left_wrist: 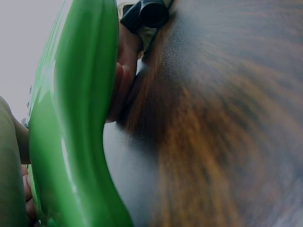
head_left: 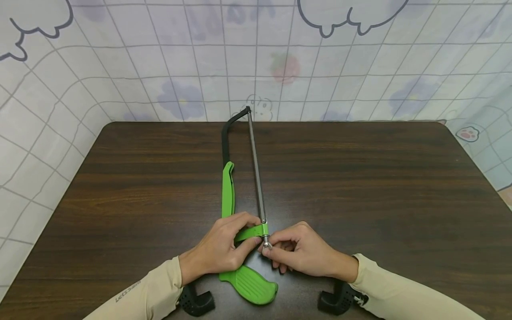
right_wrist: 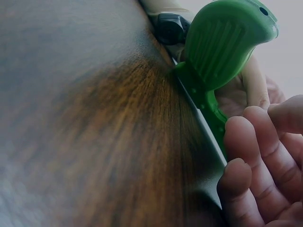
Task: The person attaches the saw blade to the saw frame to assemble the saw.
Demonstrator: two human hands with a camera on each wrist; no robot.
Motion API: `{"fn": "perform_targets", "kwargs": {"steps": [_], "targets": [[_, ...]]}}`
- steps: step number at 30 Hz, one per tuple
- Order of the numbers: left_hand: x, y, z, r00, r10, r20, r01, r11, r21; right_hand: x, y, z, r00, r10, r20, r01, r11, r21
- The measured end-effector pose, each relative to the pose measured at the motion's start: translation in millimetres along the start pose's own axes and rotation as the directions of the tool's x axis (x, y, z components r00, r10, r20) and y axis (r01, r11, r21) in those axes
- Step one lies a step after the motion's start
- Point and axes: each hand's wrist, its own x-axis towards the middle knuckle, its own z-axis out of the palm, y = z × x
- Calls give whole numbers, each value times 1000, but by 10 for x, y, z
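A hacksaw with a green handle (head_left: 252,286) and a black front frame (head_left: 226,142) lies on the table, its far tip pointing away from me. Its grey blade (head_left: 256,173) runs along the right side to a metal wing nut (head_left: 266,243) at the near end. My left hand (head_left: 224,244) grips the green frame, fingers over the cross arm beside the nut. With thumb and index finger, my right hand (head_left: 306,251) pinches the wing nut. The green handle (left_wrist: 78,118) fills much of the left wrist view. In the right wrist view, the right fingers (right_wrist: 241,137) curl near the handle (right_wrist: 222,42); the nut is hidden there.
The dark wooden table (head_left: 380,186) spreads to both sides of the saw. Behind its far edge hangs a white checked cloth (head_left: 340,62) with printed flowers and clouds. Black wrist mounts (head_left: 338,298) sit under both forearms, close to the tabletop.
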Motion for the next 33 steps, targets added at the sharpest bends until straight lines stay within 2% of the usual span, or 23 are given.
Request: {"fn": "perform_targets", "kwargs": {"steps": [5,8,18,33], "targets": [[-1,-1,0,1000,0,0,0,1000,-1,-4,-5,0,1000,11,4,-11,1000,6],[-2,2,-3,1000,-2,1,2,1000,-4,-8,7,-6,1000,-24,20,23,999,24],[0,-5,0,1000,-11,2,11,1000,-12,8,53,-16,998,-58,33,55,995,78],[-4,-6,3,1000,-3,0,3,1000,-13,0,26,-14,999,-25,43,21,996,83]]}}
